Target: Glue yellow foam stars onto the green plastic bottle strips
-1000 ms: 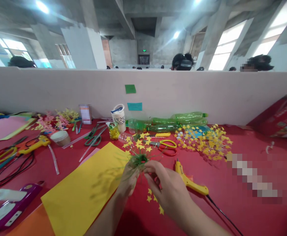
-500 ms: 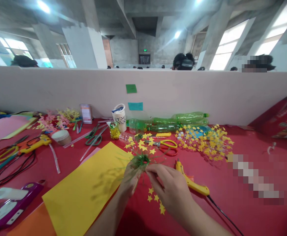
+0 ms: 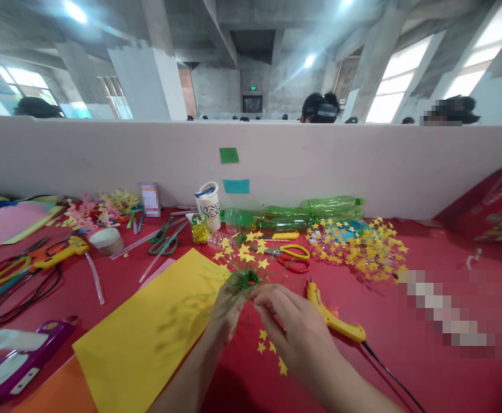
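My left hand [image 3: 225,304] is closed around a green plastic bottle piece [image 3: 249,280] cut into thin strips that fan outward. Yellow paper stars [image 3: 246,251] sit on the tips of the strips at its far side. Against the near right side of the piece, my right hand [image 3: 296,318] has its thumb and forefinger pinched together; whatever is between them is too small to make out. Loose yellow stars [image 3: 261,347] lie on the red table below the hands, beside my right wrist. A yellow glue gun [image 3: 341,324] rests to the right of that hand.
Yellow paper [image 3: 143,332] lies under my left forearm. Scissors [image 3: 296,252], green bottles [image 3: 332,205] and a star-covered bunch [image 3: 369,249] are farther back. A white cup [image 3: 208,207] stands near the partition [image 3: 147,155]. A purple tool [image 3: 31,358] lies at left.
Both hands and the bottle piece have shifted very slightly left in view. The right fingertips stay at the edge of the piece, and the left hand keeps its hold.
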### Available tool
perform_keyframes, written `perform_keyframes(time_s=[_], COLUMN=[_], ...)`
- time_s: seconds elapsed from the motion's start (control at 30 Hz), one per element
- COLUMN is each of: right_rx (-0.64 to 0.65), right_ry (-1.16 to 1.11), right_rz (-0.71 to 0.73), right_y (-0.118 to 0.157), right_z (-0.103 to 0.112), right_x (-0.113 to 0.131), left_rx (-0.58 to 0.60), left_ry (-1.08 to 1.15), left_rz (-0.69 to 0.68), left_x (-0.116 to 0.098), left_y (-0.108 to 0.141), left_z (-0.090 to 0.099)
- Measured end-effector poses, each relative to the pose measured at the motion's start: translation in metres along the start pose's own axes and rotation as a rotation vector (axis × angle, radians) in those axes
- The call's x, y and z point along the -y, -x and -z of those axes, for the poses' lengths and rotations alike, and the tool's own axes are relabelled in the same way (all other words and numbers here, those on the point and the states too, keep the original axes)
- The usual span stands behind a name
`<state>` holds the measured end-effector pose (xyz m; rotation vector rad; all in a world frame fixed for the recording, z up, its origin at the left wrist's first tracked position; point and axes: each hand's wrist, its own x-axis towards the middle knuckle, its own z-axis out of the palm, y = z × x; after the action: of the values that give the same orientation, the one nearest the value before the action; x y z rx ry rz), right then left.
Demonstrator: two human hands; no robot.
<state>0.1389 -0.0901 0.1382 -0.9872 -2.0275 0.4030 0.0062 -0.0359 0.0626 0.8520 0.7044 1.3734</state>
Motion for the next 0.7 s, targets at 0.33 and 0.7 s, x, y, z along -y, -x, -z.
perform_keyframes(time_s=[0.33, 0.7], right_rx=[0.028, -0.081], right_ry=[0.020, 0.167], right_rz=[-0.071, 0.021], right_y=[0.001, 0.001], right_z=[-0.001, 0.020], right_x=[0.001, 0.011], left_rx=[0.007, -0.013], left_ry=[-0.029, -0.004], left_rz=[-0.003, 0.001], left_x=[0.000, -0.001], left_y=[0.000, 0.000], left_z=[0.000, 0.001])
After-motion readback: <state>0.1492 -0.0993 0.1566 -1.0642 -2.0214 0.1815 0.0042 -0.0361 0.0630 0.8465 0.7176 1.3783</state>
